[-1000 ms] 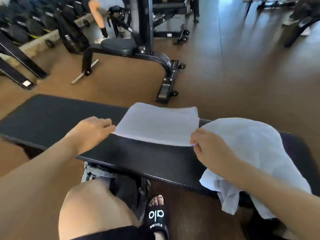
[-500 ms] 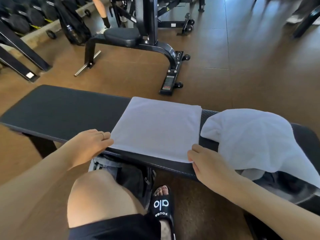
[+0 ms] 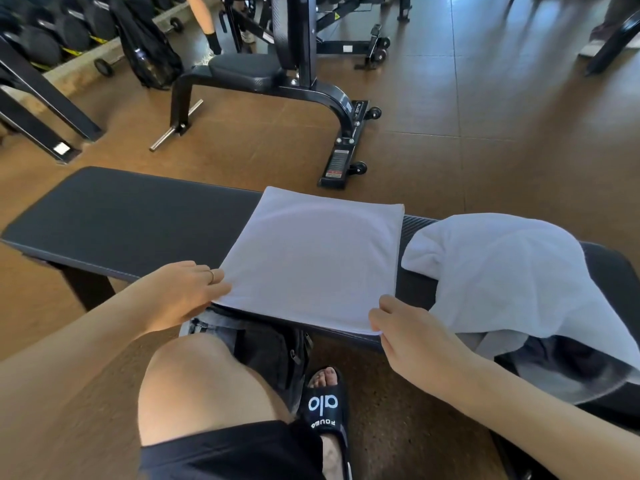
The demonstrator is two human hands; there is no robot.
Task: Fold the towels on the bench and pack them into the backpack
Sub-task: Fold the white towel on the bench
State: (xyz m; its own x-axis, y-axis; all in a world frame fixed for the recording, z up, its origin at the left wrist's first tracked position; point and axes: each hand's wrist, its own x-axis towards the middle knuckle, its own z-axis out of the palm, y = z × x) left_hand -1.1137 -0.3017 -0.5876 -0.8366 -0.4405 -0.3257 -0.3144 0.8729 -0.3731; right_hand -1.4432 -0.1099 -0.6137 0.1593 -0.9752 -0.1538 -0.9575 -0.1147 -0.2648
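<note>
Lying flat across the black bench [image 3: 131, 216], the folded towel [image 3: 311, 261] is gripped at both near corners; the left hand [image 3: 180, 292] pinches the left corner, the right hand [image 3: 412, 336] pinches the right one; a loose towel [image 3: 502, 271] sits heaped just beside it; the backpack [image 3: 263, 344] rests on the floor under the bench.

- The place was a gym.
- A rack of black dumbbells [image 3: 52, 32] stood at the far left.
- A black weight machine [image 3: 294, 74] rested on brown rubber flooring [image 3: 485, 133].
</note>
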